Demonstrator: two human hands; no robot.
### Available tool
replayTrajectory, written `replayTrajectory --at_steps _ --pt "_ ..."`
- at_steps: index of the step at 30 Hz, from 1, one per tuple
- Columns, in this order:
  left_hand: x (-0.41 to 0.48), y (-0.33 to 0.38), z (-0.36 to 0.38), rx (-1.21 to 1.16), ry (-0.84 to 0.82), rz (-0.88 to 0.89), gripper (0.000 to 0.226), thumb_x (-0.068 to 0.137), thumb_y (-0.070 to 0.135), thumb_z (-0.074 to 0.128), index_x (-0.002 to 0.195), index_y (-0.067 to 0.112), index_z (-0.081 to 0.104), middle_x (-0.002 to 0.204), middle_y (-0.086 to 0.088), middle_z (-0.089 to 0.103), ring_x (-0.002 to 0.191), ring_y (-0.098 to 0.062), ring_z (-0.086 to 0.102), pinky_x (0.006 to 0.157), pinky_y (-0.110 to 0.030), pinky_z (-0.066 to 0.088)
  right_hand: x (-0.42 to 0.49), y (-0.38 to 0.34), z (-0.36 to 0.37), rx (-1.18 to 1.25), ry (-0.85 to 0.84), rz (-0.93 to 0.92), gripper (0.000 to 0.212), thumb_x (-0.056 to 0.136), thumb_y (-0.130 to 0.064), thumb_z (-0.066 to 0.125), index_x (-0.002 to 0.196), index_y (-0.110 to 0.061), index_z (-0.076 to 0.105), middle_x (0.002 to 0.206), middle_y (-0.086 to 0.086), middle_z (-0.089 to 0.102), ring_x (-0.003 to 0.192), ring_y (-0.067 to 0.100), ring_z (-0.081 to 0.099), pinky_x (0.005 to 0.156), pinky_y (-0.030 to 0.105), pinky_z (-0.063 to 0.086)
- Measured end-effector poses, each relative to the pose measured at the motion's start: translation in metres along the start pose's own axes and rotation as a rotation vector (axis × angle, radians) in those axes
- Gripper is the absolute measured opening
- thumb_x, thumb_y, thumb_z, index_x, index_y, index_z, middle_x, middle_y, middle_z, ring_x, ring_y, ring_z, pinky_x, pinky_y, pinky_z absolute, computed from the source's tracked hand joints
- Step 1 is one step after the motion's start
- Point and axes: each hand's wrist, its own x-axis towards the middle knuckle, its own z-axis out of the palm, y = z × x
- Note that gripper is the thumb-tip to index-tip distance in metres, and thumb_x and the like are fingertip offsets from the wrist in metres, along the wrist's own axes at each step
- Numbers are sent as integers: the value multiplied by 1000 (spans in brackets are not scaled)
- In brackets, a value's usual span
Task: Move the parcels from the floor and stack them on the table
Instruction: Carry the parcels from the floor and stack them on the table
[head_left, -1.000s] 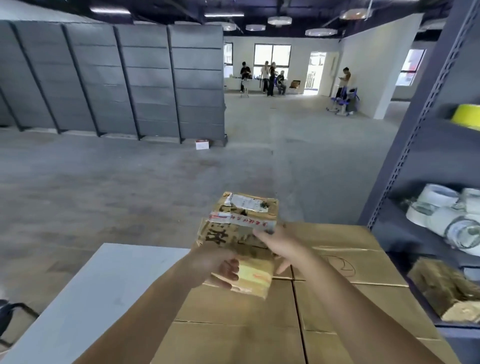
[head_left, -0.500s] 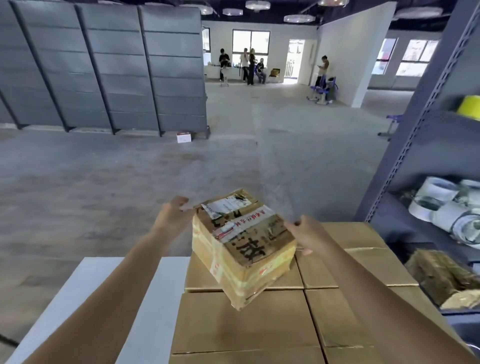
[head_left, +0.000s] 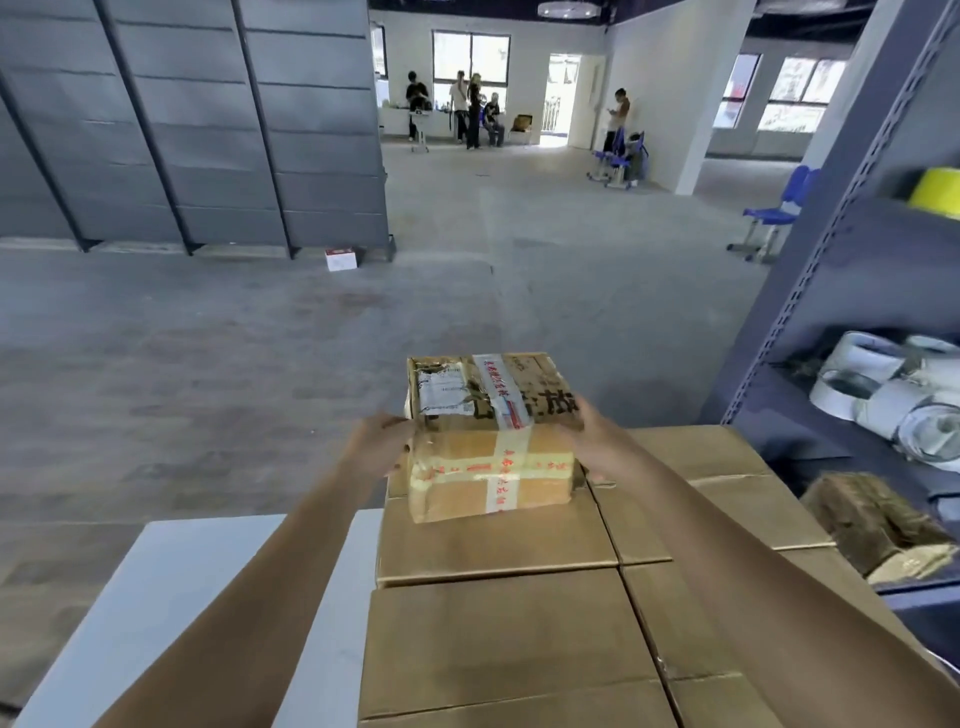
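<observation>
A small taped cardboard parcel (head_left: 491, 436) with a torn white label and red-printed tape rests on the far cardboard box (head_left: 493, 545) of a stack on the white table (head_left: 182, 597). My left hand (head_left: 376, 444) presses the parcel's left side. My right hand (head_left: 597, 441) holds its right side. The parcel sits squarely, long side facing me. Several larger brown boxes (head_left: 509, 639) fill the table's right part beneath and beside it.
A grey metal shelf (head_left: 841, 249) stands at the right with tape rolls (head_left: 893, 395) and a yellow roll (head_left: 935, 189). Grey panels (head_left: 182, 130) line the left. A small white box (head_left: 341, 258) lies on the concrete floor. People stand far back; blue chairs (head_left: 774, 213) at right.
The parcel was tilted and held in the air above the boxes; it has been turned square and now rests on the far box, both hands at its sides.
</observation>
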Motion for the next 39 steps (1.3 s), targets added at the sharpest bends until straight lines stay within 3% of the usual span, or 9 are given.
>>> replayTrajectory --at_steps 5,8,13,20,23,28,32,35,39 --pt "-1 3 -2 -37 6 44 24 89 8 46 97 -1 67 86 -15 60 83 -28 58 86 -46 53 -1 6 7 63 45 4 66 90 -26 62 147 -30 28 133 2 55 102 19 62 74 37 58" --pt "-1 -1 -8 -54 25 6 24 91 6 43 99 7 65 87 -11 58 82 -26 54 89 -46 52 0 2 14 -27 18 -40 61 91 -26 61 144 -26 31 123 -2 60 94 13 62 63 26 52" --pt "1 -13 -10 -68 44 25 24 90 2 41 97 8 64 89 -14 61 85 -27 56 92 -50 49 -2 -3 19 -101 14 -36 60 92 -25 58 144 -23 27 112 -1 62 87 11 63 60 25 50" --pt "-1 -18 -9 -60 56 56 37 84 -6 36 86 18 64 91 -18 62 84 -25 53 79 -41 48 -11 -2 24 -57 23 -38 64 95 -23 57 149 -28 22 123 4 61 101 20 64 70 30 57" --pt "-1 -18 -6 -56 43 78 35 86 -7 36 82 17 62 90 -19 61 82 -24 51 74 -35 40 -15 -1 22 -27 38 -34 65 95 -23 56 150 -29 22 127 3 60 100 18 64 62 23 52" --pt "7 -24 -6 16 -2 85 31 86 -2 40 101 6 65 94 -16 65 85 -29 57 78 -41 47 -25 -3 26 -22 65 -40 65 96 -22 55 151 -31 22 130 0 58 105 17 63 74 30 56" --pt "16 -43 -6 98 -53 53 29 92 4 42 114 6 61 103 -20 66 90 -31 62 70 -37 46 -38 -4 37 -29 147 -56 67 94 -16 59 150 -30 23 134 -2 54 118 19 56 89 37 55" --pt "18 -60 -5 127 -50 -4 31 89 5 45 116 5 60 103 -24 63 89 -35 62 69 -40 53 -52 4 46 -27 164 -9 64 94 -17 59 148 -26 25 139 1 49 123 21 52 89 33 50" --pt "4 -75 -2 179 -34 -19 33 89 10 38 111 8 62 72 -8 50 63 -19 43 54 -26 34 -73 17 60 -42 122 65 62 97 -17 53 151 -23 22 144 1 47 126 20 49 85 28 38"
